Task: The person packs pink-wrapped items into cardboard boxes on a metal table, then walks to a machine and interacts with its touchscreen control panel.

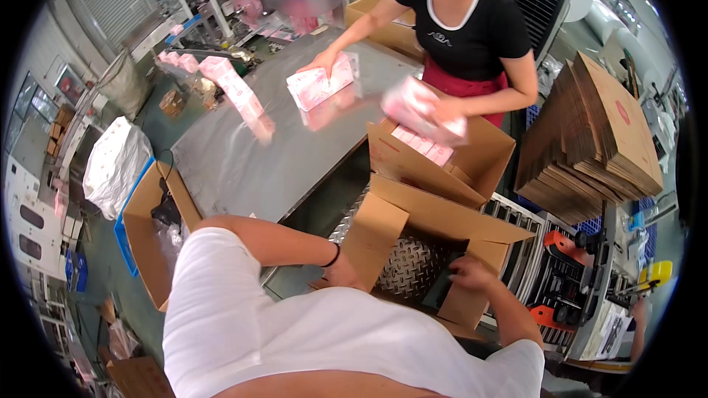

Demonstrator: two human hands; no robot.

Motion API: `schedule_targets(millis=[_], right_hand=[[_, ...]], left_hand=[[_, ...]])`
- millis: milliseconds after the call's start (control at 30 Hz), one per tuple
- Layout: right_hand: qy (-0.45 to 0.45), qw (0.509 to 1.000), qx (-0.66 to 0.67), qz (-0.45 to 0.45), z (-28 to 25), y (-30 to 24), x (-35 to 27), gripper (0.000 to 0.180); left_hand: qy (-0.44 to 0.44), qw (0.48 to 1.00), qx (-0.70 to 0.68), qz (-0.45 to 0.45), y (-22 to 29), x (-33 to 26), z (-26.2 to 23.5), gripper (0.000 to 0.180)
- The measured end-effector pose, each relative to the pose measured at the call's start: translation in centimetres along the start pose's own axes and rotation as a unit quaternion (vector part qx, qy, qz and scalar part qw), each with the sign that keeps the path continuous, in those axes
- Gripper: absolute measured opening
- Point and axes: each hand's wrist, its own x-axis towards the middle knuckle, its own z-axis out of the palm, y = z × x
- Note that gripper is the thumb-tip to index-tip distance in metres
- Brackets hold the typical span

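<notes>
A cardboard box (435, 212) stands in front of me with its flaps up, and diamond-patterned metal plate shows through its bottom. My left hand (344, 271) rests against the box's near left side; its fingers are mostly hidden by the cardboard. On the other side my right hand (472, 275) grips the right flap, its fingers curled over the edge toward the inside. Touching the far side of this box is a second open carton (483, 149) partly filled with pink-and-white packs (420, 146).
Across the metal table (243, 155), a co-worker (472, 37) presses one hand on pink packs (322, 85) and holds a blurred bundle (420, 110) over the second carton. Flattened cartons (590, 133) are stacked at right, beside a roller conveyor (520, 225). An open carton (147, 210) stands left.
</notes>
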Motion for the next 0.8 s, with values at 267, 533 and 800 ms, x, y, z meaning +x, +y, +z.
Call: schedule_targets(millis=[267,533,800], right_hand=[[0.465,0.834,-0.29,-0.059,-6.3,-8.7,-4.3,0.07],[0.529,0.813,0.121,0.212,9.5,2.1,-3.3,0.045],[0.488,0.666,0.477,0.303,5.6,3.4,-5.3,0.073]], left_hand=[[0.467,0.795,0.387,0.021,3.8,1.5,-3.5,0.072],[0.673,0.678,0.19,-0.229,-8.0,-4.0,1.0,0.066],[0.559,0.629,-0.536,-0.066,-0.5,-2.2,-1.9,0.08]])
